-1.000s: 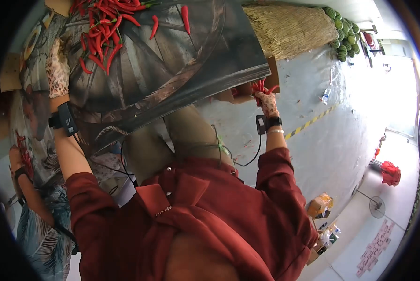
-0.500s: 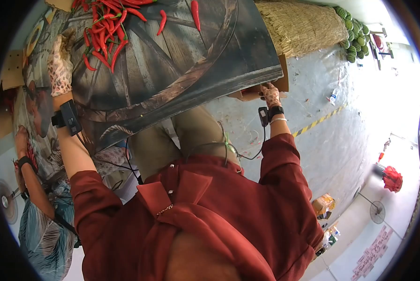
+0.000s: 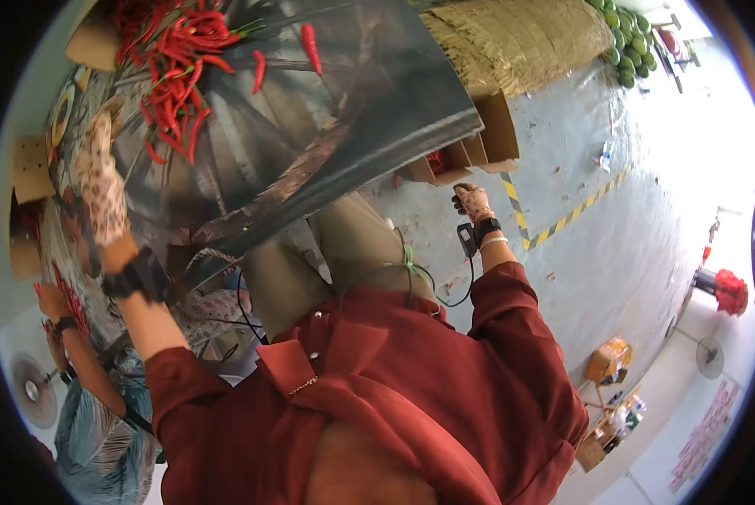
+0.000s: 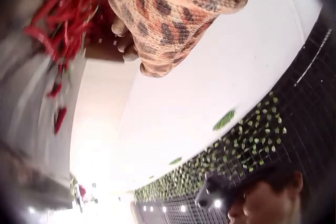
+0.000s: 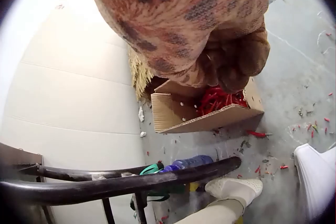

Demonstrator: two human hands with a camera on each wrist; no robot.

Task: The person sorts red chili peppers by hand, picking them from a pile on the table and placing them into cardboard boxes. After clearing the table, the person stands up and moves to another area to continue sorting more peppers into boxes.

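Note:
My left hand, in a spotted glove, is over the left part of the wood-patterned tabletop, beside a heap of red chili peppers. Its fingers are extended and hold nothing visible. Out past the table's right edge hangs my right hand, gloved alike, with loosely curled fingers and no pepper in them. Below it in the right wrist view, a cardboard box contains red chilies. Two single peppers lie apart from the heap, one being a long chili.
Another cardboard box stands beside the first. A straw bundle and watermelons are behind. Black metal tubing runs below the table near a bottle. Another person's arm works at the left.
My right hand held a bunch of red chilies at the box one second ago; it let them go and drew back toward me. My left hand shifted slightly beside the heap.

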